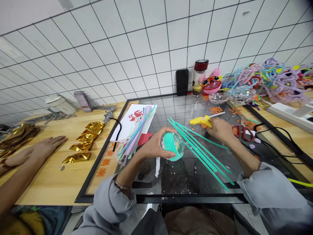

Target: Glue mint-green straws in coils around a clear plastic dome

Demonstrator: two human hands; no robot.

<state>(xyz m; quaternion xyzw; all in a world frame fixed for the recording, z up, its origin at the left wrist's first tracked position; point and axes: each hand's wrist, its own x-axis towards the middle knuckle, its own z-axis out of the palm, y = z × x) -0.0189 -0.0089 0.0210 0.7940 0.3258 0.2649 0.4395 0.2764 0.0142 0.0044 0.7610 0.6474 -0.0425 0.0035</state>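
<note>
bright light, reflective tabletop, stretched edges

I wear a loose pale-grey top whose left sleeve and right sleeve are wide and softly creased, each ending partway along the forearm. A narrow bracelet with a slight shine circles my left arm close to the cuff. My left hand and right hand are bare. Brown cloth shows at my lap, its garment unclear.

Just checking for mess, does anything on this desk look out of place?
Yes, the colourful fuzzy stems at the back right lie in a tangled heap, unlike the mostly straight green stems in front.
</note>
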